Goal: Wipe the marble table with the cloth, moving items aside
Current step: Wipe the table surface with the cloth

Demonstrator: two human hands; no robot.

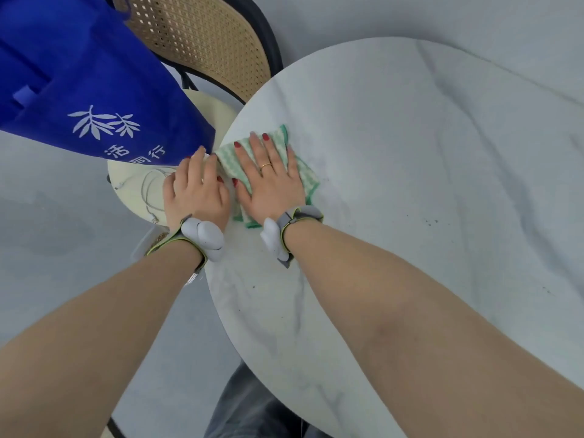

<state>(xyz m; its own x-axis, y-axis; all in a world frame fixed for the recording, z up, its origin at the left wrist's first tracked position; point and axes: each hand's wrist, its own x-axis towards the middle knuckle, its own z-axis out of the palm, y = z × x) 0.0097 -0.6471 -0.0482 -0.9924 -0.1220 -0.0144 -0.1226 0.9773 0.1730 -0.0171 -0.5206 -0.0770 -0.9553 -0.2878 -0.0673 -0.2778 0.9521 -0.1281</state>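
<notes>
A round white marble table (410,184) fills the right of the head view. A green-and-white cloth (307,176) lies flat near its left edge. My right hand (271,181) presses down on the cloth with fingers spread. My left hand (192,191) is cupped at the table's rim just left of the cloth, its fingers curled over the edge and its thumb by the cloth's end. I see nothing in that hand. Small dark specks (430,221) dot the marble to the right of the cloth.
A blue fabric bag (94,90) with white print sits on a chair beside the table, over a cream seat (132,197) with a thin cable (148,192). The chair's woven cane back (205,36) stands behind. My grey trouser leg (246,406) is below the rim.
</notes>
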